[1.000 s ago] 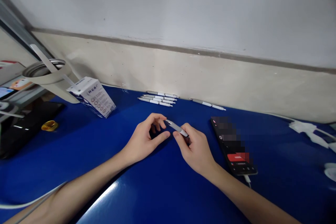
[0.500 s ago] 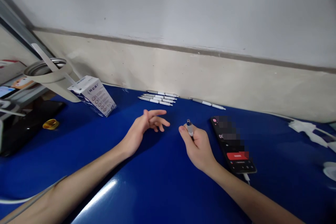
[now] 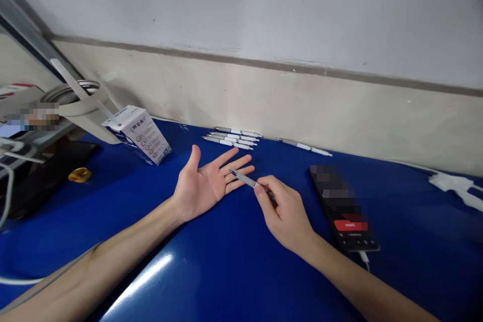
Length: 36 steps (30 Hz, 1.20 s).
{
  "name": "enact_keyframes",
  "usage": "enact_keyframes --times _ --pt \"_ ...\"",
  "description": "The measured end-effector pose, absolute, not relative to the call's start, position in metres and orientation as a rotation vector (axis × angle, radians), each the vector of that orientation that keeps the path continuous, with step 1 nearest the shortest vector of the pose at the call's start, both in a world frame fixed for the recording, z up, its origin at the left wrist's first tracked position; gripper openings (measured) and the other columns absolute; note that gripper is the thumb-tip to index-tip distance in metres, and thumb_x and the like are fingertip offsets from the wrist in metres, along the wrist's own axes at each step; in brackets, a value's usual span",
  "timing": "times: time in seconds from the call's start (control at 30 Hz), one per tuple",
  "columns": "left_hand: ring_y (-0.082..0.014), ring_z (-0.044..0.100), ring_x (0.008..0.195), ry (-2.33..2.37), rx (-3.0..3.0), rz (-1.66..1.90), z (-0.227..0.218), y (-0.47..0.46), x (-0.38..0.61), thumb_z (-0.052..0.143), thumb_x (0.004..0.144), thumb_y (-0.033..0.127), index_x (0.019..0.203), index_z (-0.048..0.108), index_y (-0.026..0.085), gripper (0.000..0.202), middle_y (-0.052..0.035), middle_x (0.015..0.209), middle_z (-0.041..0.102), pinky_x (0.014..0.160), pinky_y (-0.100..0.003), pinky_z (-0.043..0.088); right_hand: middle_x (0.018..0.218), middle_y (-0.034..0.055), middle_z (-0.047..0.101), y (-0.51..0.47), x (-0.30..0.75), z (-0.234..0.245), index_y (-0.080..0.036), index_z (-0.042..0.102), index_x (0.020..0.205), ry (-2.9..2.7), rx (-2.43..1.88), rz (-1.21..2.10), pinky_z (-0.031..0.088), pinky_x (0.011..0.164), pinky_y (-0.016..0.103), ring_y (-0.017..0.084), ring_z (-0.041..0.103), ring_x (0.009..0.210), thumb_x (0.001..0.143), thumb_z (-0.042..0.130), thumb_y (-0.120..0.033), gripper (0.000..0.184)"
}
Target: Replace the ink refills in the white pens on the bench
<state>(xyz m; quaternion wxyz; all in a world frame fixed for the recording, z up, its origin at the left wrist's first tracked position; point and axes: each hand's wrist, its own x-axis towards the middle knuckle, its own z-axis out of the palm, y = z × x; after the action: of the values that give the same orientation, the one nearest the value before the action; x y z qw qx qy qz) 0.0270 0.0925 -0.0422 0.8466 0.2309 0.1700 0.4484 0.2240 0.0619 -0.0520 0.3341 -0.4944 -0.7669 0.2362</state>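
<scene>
My left hand (image 3: 206, 183) lies palm up above the blue tabletop (image 3: 234, 271), fingers spread, with nothing gripped in it. My right hand (image 3: 285, 211) is closed around a white and grey pen (image 3: 245, 179). The pen's tip end points left, over the fingers of my left hand; whether it touches them I cannot tell. Behind my left hand several matching pens (image 3: 236, 139) lie side by side near the wall. Another pen (image 3: 305, 147) rests by itself to their right, along the wall's foot.
A phone (image 3: 343, 211) with a cable plugged in lies right of my right hand. At the left stand a drink carton (image 3: 145, 136) with a straw and a beige bin (image 3: 86, 115). Gold rings (image 3: 80, 175) sit near a black object. White tissue-like material (image 3: 458, 188) lies far right.
My left hand has turned palm up and spread its fingers. In my right hand, the pen has swung from pointing up towards me to pointing left over the left fingers.
</scene>
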Motion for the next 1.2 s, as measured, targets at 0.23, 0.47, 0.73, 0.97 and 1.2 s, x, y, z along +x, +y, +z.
enact_keyframes --times 0.23,0.47,0.73,0.97,1.2 --pt "-0.0331 0.029 0.14 0.32 0.437 0.9 -0.045 0.091 0.026 0.024 0.087 0.073 0.147 0.031 0.018 0.081 -0.0135 0.15 0.036 0.115 -0.052 0.019 0.084 0.0006 0.06 0.06 0.22 -0.057 -0.021 0.057 0.094 -2.106 -1.282 0.45 0.038 0.066 0.027 0.014 0.055 0.076 0.094 0.048 -0.025 0.01" --pt "-0.0328 0.04 0.133 0.434 0.582 0.93 -0.047 0.09 0.031 0.024 0.088 0.073 0.14 0.04 0.02 0.076 -0.0142 0.144 0.044 0.109 -0.051 0.032 0.085 0.0019 0.061 0.059 0.22 -0.058 -0.02 0.058 0.096 -2.138 -1.291 0.391 0.039 0.068 0.028 0.015 0.055 0.078 0.093 0.047 -0.024 0.012" --pt "-0.0112 0.056 0.07 1.257 1.544 1.021 -0.051 0.081 0.034 0.058 0.089 0.042 0.097 0.062 0.02 0.024 0.0007 0.08 0.061 0.062 -0.023 0.042 0.083 0.0025 0.059 0.06 0.222 -0.059 -0.019 0.06 0.095 -2.137 -1.285 0.317 0.04 0.07 0.03 0.016 0.054 0.077 0.093 0.049 -0.024 0.013" --pt "-0.0095 0.051 0.061 1.316 1.747 0.908 -0.051 0.08 0.034 0.052 0.092 0.038 0.083 0.061 0.019 0.023 0.0034 0.071 0.06 0.055 -0.022 0.036 0.082 0.0021 0.059 0.061 0.222 -0.06 -0.019 0.061 0.094 -2.123 -1.282 0.363 0.039 0.068 0.028 0.015 0.053 0.074 0.093 0.048 -0.024 0.014" --pt "-0.0118 0.057 0.073 1.238 1.763 0.956 -0.052 0.08 0.034 0.056 0.091 0.034 0.095 0.061 0.021 0.014 0.0012 0.085 0.064 0.061 -0.023 0.041 0.08 0.0015 0.058 0.061 0.222 -0.06 -0.02 0.062 0.095 -2.092 -1.3 0.414 0.038 0.064 0.027 0.014 0.052 0.07 0.094 0.047 -0.025 0.016"
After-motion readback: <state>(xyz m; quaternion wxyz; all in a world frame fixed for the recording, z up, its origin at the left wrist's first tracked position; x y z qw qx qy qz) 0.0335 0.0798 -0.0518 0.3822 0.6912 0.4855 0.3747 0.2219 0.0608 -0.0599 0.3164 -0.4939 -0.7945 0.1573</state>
